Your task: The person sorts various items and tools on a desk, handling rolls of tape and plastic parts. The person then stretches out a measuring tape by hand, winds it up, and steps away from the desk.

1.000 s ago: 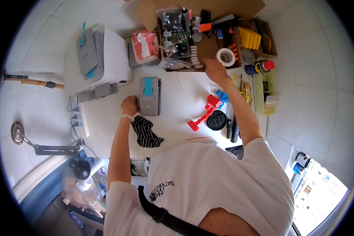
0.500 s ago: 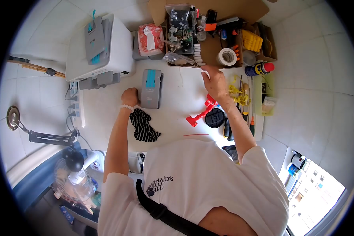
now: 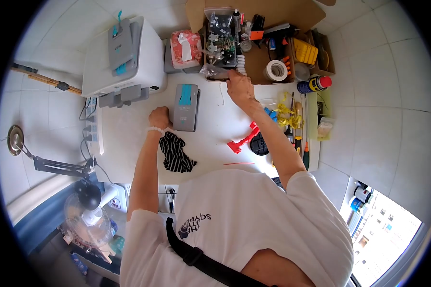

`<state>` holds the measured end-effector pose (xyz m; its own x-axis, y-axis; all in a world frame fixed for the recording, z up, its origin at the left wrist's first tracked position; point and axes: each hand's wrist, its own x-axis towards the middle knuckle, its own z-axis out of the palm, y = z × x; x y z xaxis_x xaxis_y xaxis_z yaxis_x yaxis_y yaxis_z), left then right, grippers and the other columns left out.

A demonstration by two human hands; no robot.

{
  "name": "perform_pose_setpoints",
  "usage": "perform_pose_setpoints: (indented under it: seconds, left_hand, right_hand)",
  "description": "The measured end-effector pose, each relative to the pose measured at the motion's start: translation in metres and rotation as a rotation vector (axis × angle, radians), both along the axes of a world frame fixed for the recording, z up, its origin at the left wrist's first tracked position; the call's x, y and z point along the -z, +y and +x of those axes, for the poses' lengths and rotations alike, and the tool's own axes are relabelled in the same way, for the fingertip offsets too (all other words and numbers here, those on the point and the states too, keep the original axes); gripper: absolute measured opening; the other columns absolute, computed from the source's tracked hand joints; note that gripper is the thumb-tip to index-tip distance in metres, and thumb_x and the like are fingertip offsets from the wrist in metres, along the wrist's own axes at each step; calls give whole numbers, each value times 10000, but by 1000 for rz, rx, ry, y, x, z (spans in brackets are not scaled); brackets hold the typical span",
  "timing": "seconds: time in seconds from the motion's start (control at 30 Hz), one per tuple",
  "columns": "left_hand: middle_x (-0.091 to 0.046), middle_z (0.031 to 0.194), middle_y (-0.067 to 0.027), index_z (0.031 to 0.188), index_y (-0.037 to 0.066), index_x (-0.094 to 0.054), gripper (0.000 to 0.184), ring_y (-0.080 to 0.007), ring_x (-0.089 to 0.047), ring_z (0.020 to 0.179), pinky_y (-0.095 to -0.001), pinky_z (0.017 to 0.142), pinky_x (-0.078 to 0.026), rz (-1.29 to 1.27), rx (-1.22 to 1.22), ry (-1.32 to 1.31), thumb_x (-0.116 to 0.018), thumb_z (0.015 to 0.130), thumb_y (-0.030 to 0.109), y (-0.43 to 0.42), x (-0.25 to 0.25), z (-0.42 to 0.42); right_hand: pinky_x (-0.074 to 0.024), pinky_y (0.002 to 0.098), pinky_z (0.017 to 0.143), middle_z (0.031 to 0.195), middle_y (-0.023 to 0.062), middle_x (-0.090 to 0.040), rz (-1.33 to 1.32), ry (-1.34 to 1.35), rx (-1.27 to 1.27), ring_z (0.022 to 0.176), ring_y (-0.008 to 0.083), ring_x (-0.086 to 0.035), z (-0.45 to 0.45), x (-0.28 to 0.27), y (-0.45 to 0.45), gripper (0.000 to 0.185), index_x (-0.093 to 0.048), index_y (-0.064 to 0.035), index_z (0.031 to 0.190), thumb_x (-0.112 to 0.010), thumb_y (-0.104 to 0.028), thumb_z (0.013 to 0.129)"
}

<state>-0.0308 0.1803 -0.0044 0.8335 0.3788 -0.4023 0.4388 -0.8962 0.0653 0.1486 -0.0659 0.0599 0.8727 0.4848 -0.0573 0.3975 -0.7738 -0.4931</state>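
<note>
My left hand (image 3: 160,117) rests closed on the white table (image 3: 124,138), just left of a grey device with a teal strap (image 3: 185,115). Whether it holds anything is hidden. Below it lies a black-and-white striped cloth (image 3: 176,153). At the front edge of the cardboard box (image 3: 260,71), my right hand (image 3: 240,88) has its fingers closed beside a clear plastic bag (image 3: 213,72); what is between the fingertips is too small to tell. A red plastic part (image 3: 243,138) and a black round lid (image 3: 259,144) lie below my right forearm.
Behind stand a white printer-like machine (image 3: 153,57) and a pink tissue pack (image 3: 185,49). White tape (image 3: 276,71) sits in the box. At the right are a spray can (image 3: 314,84), yellow strips (image 3: 287,116) and screwdrivers (image 3: 306,155). A lamp arm (image 3: 60,167) reaches in at the left.
My right hand has moved left along the box's front edge, toward the plastic bag. My left hand has stayed beside the grey device. The view has shifted slightly.
</note>
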Motion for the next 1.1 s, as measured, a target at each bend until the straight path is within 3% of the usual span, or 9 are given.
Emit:
perform_pose_setpoints:
  seconds: [0.13,0.2,0.27,0.37,0.5,0.67,0.83,0.93,1.1]
  left_hand:
    - [-650,932,-140,821,50,-652,421,-344,-624,880,-404,717,-527,3,34,-34,-842,471,187,0,1,-1]
    - [-629,918,-193,819,21,-623,202,-375,-608,870,-424,739,-511,-41,38,39,-693,650,106,-5,-16,3]
    - [-627,917,-191,822,21,-620,217,-374,-608,870,-425,738,-511,-32,65,45,-702,644,114,-3,-14,2]
    - [-626,912,-191,821,23,-617,238,-372,-609,866,-424,733,-511,-31,57,73,-717,632,127,-3,-15,4]
    - [-637,955,-159,829,49,-637,310,-350,-614,902,-408,739,-519,-9,21,22,-787,573,138,3,3,-1]
    - [-634,941,-160,837,48,-624,221,-354,-613,899,-415,737,-517,20,53,-19,-719,654,128,10,19,-2]
    - [-631,979,-177,842,44,-640,148,-374,-604,919,-436,749,-510,11,14,38,-636,721,128,4,5,0]
    - [-628,1023,-169,898,37,-635,470,-370,-594,970,-418,800,-505,-25,-16,98,-843,500,176,0,-7,3]
    - [-627,1018,-165,906,40,-624,530,-358,-586,989,-414,817,-495,-47,-21,26,-867,477,236,1,-4,-4]
  right_hand:
    - [-510,443,711,877,153,-635,154,-81,-7,821,362,-626,-8,16,10,77,-572,-38,830,-582,-52,754]
    - [-503,435,726,840,140,-638,226,-154,-34,813,343,-624,-17,15,14,44,-578,-40,754,-575,-15,717]
    - [-468,430,810,859,133,-635,219,-175,-71,852,323,-613,-18,18,12,80,-569,-44,775,-573,-9,703]
    - [-338,466,962,1050,126,-584,117,-190,-69,1033,296,-540,-28,12,9,244,-534,-35,947,-575,-30,707]
    - [-307,475,998,1211,159,-489,86,-275,-18,1137,317,-454,-37,4,-6,496,-440,-9,1215,-574,-72,742]
    - [-335,459,994,1252,186,-476,168,-276,-96,1184,335,-436,-48,-13,-31,507,-471,4,1195,-623,-61,716]
    - [-451,409,898,1086,168,-574,346,-202,-239,1063,343,-515,-75,-39,-60,343,-557,16,1061,-608,28,723]
    - [-492,399,807,979,159,-607,379,-129,-317,972,332,-560,-97,-36,-77,226,-592,19,955,-584,52,732]
    - [-503,392,747,909,149,-626,313,63,-483,896,315,-582,-136,-20,-90,170,-601,14,921,-584,10,752]
